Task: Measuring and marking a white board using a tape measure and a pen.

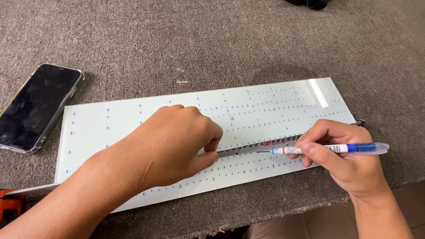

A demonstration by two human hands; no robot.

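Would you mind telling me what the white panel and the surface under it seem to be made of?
The white panel looks like glossy glass or acrylic: it mirrors a bright light streak near its far right corner and carries rows of small blue marks. The surface under it looks like grey-brown felt or short-pile carpet, matte and fuzzy, with a frayed near edge.

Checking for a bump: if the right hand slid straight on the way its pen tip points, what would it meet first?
Probably the left hand's fingertips, pinning the tape measure blade just ahead of the pen.
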